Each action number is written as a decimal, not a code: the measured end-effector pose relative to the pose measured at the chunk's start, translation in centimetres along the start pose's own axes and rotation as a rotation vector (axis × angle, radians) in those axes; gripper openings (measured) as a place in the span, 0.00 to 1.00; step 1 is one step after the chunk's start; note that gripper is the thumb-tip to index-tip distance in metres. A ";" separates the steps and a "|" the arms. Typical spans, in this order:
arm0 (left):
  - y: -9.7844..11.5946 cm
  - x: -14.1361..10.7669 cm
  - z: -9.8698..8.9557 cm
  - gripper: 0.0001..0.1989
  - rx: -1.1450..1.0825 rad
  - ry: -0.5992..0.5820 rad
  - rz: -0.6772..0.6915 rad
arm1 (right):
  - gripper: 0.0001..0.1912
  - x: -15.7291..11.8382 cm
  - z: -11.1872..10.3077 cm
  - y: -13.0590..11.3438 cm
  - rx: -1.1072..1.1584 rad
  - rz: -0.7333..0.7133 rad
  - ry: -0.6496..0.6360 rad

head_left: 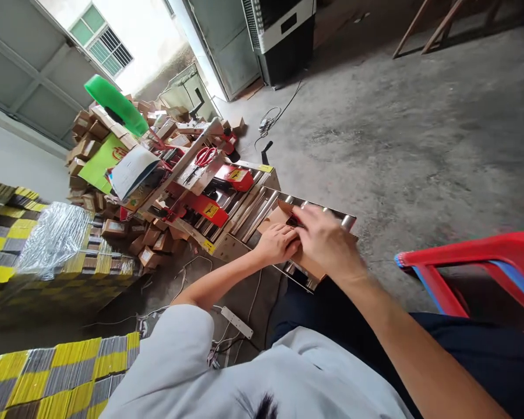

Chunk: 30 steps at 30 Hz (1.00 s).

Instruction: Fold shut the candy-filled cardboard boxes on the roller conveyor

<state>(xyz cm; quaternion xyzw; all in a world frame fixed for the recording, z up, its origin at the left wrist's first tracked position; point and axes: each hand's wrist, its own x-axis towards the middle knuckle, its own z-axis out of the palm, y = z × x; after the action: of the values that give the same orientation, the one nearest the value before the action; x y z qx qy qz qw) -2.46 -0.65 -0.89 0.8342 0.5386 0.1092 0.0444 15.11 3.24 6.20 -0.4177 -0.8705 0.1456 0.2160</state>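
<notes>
A brown cardboard box [311, 265] with raised flaps lies on a short roller conveyor [257, 212] in front of me. My left hand [279, 243] rests on the near left side of the box, its fingers curled at the opening. Over the top of the box is my right hand [325, 235], slightly blurred, with fingers bent down at a flap. Something dark shows between the hands, too small to make out. Just beyond the conveyor stands a red and metal taping machine [209, 195], with red scissors [205, 156] on top.
Small closed boxes [148, 256] are heaped behind the machine. Stacks of yellow and grey flat cardboard [70, 372] stand at the left. A red stool [475, 250] is at the right. A power strip [237, 323] and cables lie on the floor. An air cooler [283, 35] stands at the back.
</notes>
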 end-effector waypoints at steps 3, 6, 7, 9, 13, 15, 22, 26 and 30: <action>0.0 -0.2 0.4 0.13 -0.057 0.030 0.024 | 0.22 0.0 0.4 1.1 -0.129 0.109 0.068; -0.1 -1.0 1.4 0.14 -0.103 0.166 -0.046 | 0.20 -1.5 2.8 2.0 -0.163 0.055 -0.113; 0.0 -1.3 1.8 0.14 -0.104 0.225 -0.092 | 0.21 -2.2 3.7 2.1 -0.167 0.013 -0.117; 0.2 -1.9 2.5 0.15 -0.087 0.315 -0.176 | 0.25 -3.8 5.2 1.8 -0.181 -0.021 -0.068; 1.6 -2.3 2.3 0.20 -0.094 0.311 -0.180 | 0.31 -4.7 5.0 1.0 -0.145 0.044 -0.181; 2.6 -1.8 1.8 0.24 -0.138 0.234 -0.134 | 0.35 -4.0 4.0 1.6 -0.063 0.050 -0.290; 9.3 0.8 2.1 0.48 -0.201 0.092 -0.134 | 0.33 -4.3 0.7 7.7 0.817 -0.002 -0.408; 9.9 2.1 3.1 0.51 -0.155 0.118 -0.148 | 0.35 -6.7 1.2 8.4 1.133 0.374 -0.096; 3.7 2.2 2.3 0.38 -0.114 0.126 -0.169 | 0.33 -9.4 3.5 9.0 1.225 0.556 -0.040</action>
<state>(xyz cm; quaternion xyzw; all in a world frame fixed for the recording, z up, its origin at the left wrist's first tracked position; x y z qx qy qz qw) 2.24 -0.07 -2.14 0.7734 0.6018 0.1877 0.0667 24.62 1.02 -3.10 -0.4256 -0.4947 0.6708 0.3523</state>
